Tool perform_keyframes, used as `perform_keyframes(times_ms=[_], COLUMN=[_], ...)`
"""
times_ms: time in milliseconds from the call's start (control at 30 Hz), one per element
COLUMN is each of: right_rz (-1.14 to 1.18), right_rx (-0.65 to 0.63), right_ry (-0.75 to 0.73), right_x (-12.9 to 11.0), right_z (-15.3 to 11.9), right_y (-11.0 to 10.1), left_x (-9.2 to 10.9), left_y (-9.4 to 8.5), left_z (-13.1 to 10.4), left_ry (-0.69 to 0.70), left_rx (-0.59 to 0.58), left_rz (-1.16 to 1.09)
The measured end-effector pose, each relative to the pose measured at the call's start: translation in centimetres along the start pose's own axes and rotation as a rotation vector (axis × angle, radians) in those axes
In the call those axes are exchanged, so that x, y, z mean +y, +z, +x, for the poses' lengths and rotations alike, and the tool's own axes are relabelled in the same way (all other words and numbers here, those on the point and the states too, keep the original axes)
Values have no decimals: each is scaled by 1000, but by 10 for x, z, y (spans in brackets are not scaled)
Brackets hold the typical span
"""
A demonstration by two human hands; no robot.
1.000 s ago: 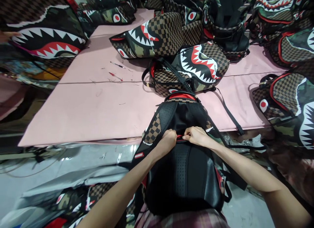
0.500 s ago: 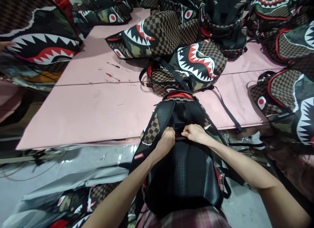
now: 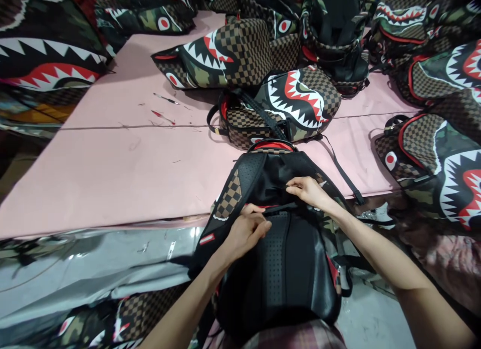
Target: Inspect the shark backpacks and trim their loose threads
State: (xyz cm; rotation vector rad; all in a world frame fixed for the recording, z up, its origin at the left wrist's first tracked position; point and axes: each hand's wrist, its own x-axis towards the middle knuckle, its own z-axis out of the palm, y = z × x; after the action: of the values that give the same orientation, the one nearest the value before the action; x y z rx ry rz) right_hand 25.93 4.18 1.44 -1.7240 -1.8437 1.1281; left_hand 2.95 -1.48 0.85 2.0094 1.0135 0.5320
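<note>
black backpack [image 3: 296, 269] is leaning from the plaid lap [image 3: 296, 338] toward the pink table [image 3: 112, 184], probably handling light and soft; i am favouring its padded sides for hold. left hand [image 3: 248, 233] is touching the red-edged opening [image 3: 278, 208]; right hand [image 3: 306, 191] is hovering apart, fingertips closing, grip unclear. i am seeing no contents.

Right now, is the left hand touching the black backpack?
Touching. The head view shows it: the fingers of the left hand rest on the black backpack, at the red-edged opening across its back.
</note>
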Motion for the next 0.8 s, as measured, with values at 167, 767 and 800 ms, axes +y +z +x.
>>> perform_keyframes(times_ms=[167, 767, 800], right_rz=[-218, -278, -101], right_rx=[47, 36, 108], right_ry=[-112, -187, -189], right_x=[6, -3, -3], right_z=[-5, -7, -10], right_y=[-8, -1, -2], left_x=[-8, -18, -24], left_y=[11, 8, 2], left_z=[-1, 16, 22], left_ry=[146, 194, 201], left_rx=[45, 29, 5], left_rz=[142, 301, 301])
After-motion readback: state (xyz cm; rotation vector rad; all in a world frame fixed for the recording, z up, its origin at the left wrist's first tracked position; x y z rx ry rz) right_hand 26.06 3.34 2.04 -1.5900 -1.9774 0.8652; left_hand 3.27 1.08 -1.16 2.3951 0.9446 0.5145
